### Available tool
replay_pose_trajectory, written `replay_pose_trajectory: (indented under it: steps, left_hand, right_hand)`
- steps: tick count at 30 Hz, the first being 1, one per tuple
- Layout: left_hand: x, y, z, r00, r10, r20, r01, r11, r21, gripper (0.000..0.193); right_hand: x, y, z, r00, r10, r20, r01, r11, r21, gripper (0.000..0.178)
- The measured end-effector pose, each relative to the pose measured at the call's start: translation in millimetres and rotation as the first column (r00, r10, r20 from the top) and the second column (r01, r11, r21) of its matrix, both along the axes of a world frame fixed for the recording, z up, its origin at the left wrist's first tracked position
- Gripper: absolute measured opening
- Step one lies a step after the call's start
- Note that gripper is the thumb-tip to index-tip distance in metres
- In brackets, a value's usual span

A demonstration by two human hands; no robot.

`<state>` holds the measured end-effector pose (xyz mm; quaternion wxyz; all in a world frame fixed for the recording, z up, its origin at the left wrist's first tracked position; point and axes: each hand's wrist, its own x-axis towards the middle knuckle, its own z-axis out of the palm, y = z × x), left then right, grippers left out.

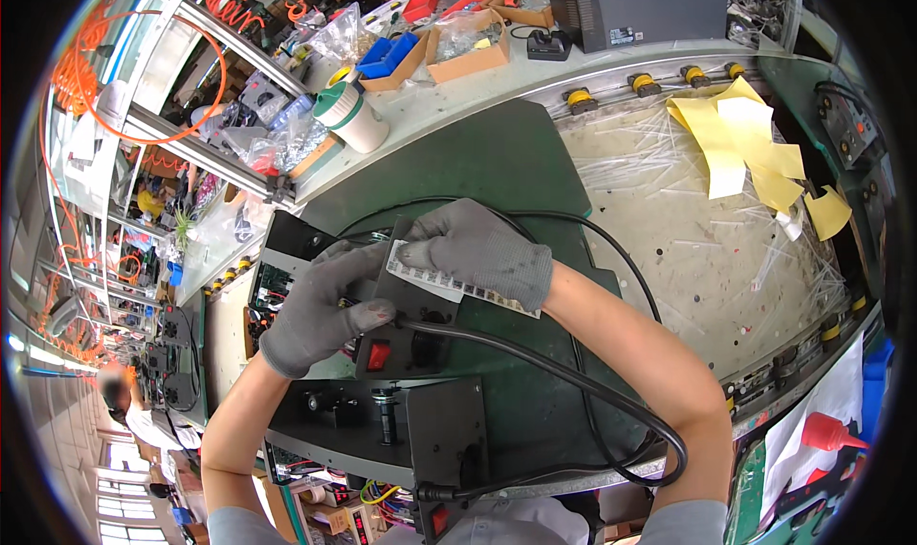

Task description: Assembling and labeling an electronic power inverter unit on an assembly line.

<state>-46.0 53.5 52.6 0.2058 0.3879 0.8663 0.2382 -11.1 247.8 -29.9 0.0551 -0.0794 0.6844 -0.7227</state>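
Note:
My right hand (487, 255), in a grey glove, pinches a narrow white label sheet (468, 290) marked with a row of dark squares. Beside it, my grey-gloved left hand (330, 311) holds a black metal housing (420, 301), its fingers bent and its thumb apart from them. A red rocker switch (379, 356) shows on the housing just below that thumb. From near the switch, a thick black power cable (554, 362) loops to the right. The left fingertips meet the label sheet's end, partly hidden. A second black housing (444, 421) lies nearer to me, with a bolt-like post.
A dark green mat (478, 153) lies under the work. Yellow paper sheets (740, 144) and clear plastic strips rest on the conveyor (669, 277) at right. A white cup with a green lid (351, 117), parts boxes (468, 48) and a dark monitor (635, 10) stand beyond.

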Motion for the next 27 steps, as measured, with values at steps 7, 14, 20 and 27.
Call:
replay_pose_trajectory:
  steps: [7,14,20,27]
  left_hand:
    - [-0.7,-1.0,-3.2,0.998,-0.04,-0.045,0.044,0.994,0.103,0.069]
    - [2.3,1.3,-1.3,0.999,-0.026,-0.039,0.03,0.996,0.088,0.069]
    - [4.3,1.2,-1.1,1.0,0.008,-0.006,-0.007,0.995,0.095,0.069]
    - [3.3,0.6,-2.5,1.0,-0.006,-0.021,0.008,0.995,0.103,0.07]
  right_hand:
    - [0.9,-2.9,1.5,0.998,-0.029,0.053,0.029,1.0,0.01,0.023]
    - [0.4,-4.4,0.3,0.997,-0.023,0.077,0.022,0.999,0.025,0.025]
    - [0.0,-6.9,-1.4,0.997,-0.059,0.049,0.055,0.995,0.079,0.026]
    - [1.7,-7.8,-0.9,0.995,-0.079,0.067,0.074,0.994,0.077,0.027]
